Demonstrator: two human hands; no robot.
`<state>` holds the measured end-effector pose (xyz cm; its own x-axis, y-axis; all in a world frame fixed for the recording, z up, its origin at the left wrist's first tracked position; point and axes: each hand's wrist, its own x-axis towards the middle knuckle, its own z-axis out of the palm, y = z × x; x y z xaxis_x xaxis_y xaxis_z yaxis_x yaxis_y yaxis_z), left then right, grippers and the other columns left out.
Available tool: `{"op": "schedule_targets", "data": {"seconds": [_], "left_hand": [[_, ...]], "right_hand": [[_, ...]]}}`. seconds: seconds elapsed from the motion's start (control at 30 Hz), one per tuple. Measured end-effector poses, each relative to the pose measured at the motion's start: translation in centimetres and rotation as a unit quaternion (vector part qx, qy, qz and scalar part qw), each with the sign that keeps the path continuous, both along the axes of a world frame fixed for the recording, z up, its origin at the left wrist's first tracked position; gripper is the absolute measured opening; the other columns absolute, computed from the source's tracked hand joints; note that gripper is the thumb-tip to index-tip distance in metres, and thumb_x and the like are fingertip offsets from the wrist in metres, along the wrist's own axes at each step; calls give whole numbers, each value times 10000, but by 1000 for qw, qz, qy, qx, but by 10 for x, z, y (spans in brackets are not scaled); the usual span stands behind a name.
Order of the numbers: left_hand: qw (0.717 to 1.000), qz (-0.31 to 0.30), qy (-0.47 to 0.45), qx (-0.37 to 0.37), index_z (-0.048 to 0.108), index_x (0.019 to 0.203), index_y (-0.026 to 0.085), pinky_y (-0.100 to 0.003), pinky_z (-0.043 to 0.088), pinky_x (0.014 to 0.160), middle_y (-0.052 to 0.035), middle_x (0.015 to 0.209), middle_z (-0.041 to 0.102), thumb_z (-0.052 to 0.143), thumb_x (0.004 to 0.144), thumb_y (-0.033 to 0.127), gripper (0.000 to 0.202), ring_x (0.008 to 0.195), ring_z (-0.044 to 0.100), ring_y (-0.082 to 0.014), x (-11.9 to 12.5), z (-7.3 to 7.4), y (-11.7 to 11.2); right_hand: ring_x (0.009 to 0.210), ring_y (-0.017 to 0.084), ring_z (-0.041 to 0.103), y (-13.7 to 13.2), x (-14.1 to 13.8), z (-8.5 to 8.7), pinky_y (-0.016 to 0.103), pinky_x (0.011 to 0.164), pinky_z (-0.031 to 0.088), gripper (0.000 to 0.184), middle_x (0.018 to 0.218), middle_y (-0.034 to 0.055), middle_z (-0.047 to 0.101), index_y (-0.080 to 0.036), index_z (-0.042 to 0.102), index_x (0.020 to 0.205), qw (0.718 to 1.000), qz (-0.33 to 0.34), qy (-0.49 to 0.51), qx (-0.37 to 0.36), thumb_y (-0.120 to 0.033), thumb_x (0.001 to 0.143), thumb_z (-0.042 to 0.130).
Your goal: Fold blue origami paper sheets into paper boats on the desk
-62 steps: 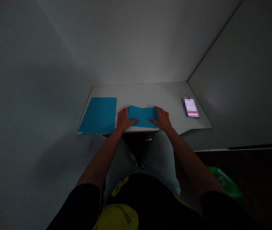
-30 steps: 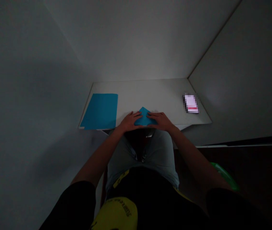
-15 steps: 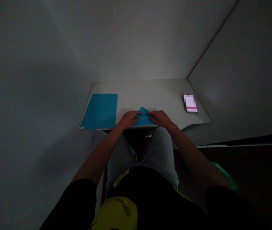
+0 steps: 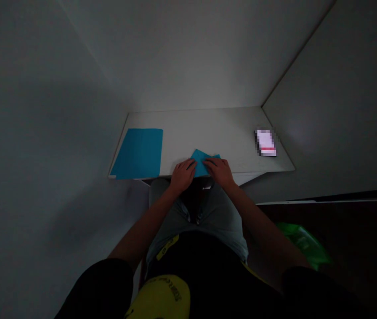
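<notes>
both hands (image 4: 202, 173) hiding much of folded blue paper (image 4: 202, 159), dim table (image 4: 208, 128)

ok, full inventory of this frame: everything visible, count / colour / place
folded paper: 1, blue, near edge of table, under both hands' fingers
flat sheet: 1 (possibly a stack), blue, left part of table
blurred card-like item: 1, white with red band, right part of table
table: 1, white, set in a corner
walls: 3 faces, grey, around table
green object: 1, green, low at right, too dark to identify
yellow item: 1, yellow with print, bottom edge, at torso
shorts: 1, pale blue-grey, below table edge
left hand: 1, on folded paper
right hand: 1, on folded paper
</notes>
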<state>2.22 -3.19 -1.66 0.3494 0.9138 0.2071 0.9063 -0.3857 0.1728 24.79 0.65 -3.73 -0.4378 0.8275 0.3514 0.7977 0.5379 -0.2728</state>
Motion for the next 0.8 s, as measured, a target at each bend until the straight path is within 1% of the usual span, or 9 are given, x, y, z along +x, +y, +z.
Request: {"op": "schedule_targets", "data": {"seconds": [0.1, 0.23, 0.33, 0.43, 0.5, 0.57, 0.63, 0.7, 0.8], "left_hand": [[1000, -5, -11, 11, 477, 1650, 204, -479, 293, 1352, -87, 1727, 451, 362, 1135, 394, 561, 1636, 357, -255, -9, -11, -12], [1000, -17, -7, 21, 354, 1708, 143, -519, 229, 1381, -139, 1772, 341, 507, 1078, 524, 752, 1669, 283, -293, -19, -16, -18], [1000, -19, -1, 9, 382, 1697, 159, -500, 238, 1386, -119, 1760, 369, 550, 1056, 382, 699, 1664, 301, -267, -26, -15, -17], [1000, -21, -1, -9, 480, 1646, 196, -492, 271, 1378, -76, 1722, 451, 534, 1006, 175, 643, 1642, 353, -237, -33, -10, -16], [1000, -25, -12, -14, 576, 1574, 219, -494, 318, 1356, -63, 1669, 532, 537, 981, 114, 603, 1612, 410, -236, -38, -6, -16], [999, -22, -43, -19, 683, 1455, 242, -480, 410, 1292, -64, 1551, 655, 560, 993, 118, 494, 1521, 535, -245, -42, -1, -16], [995, -1, -96, -22, 764, 1300, 237, -456, 509, 1177, -84, 1359, 768, 612, 1022, 198, 319, 1337, 677, -265, -45, 7, -12], [985, 33, -168, -26, 789, 1152, 212, -424, 570, 1036, -93, 1161, 813, 661, 1034, 318, 204, 1118, 748, -269, -48, 16, -4], [956, 61, -287, -27, 756, 1050, 192, -352, 579, 855, -67, 1005, 797, 675, 1031, 427, 250, 930, 736, -235, -50, 30, 17]], "right_hand": [[1463, 294, 553, -9, 10, -10, 499, 1155, 433, 455, 1618, 88, 587, -255, 643, 1520, 1000, 0, 20, 5, -380, 1139, 428], [1541, 320, 477, -15, 26, -17, 517, 1228, 374, 592, 1699, 102, 486, -255, 527, 1627, 1000, 0, 11, 7, -524, 1100, 502], [1533, 346, 471, -14, 36, -19, 525, 1221, 364, 679, 1711, 106, 469, -267, 491, 1651, 1000, 0, 0, 3, -554, 1045, 596], [1460, 356, 523, -13, 44, -18, 533, 1164, 382, 588, 1660, 99, 538, -280, 563, 1596, 1000, -3, 1, -7, -407, 1026, 625], [1411, 360, 549, -14, 48, -15, 539, 1122, 387, 535, 1595, 99, 604, -292, 629, 1534, 1000, 2, 3, -19, -288, 999, 626], [1364, 359, 576, -15, 53, -11, 544, 1095, 382, 476, 1501, 102, 676, -303, 698, 1445, 999, 15, 11, -30, -227, 981, 620], [1296, 349, 620, -14, 57, -6, 551, 1087, 376, 351, 1355, 98, 750, -304, 760, 1314, 998, 27, 36, -38, -247, 1003, 607], [1162, 326, 682, -8, 60, 3, 536, 1060, 406, 244, 1188, 92, 791, -278, 781, 1187, 994, 28, 91, -47, -340, 1040, 596], [924, 275, 714, 12, 60, 16, 442, 897, 512, 328, 1019, 79, 784, -240, 742, 1122, 972, 15, 218, -83, -526, 1047, 599]]}}
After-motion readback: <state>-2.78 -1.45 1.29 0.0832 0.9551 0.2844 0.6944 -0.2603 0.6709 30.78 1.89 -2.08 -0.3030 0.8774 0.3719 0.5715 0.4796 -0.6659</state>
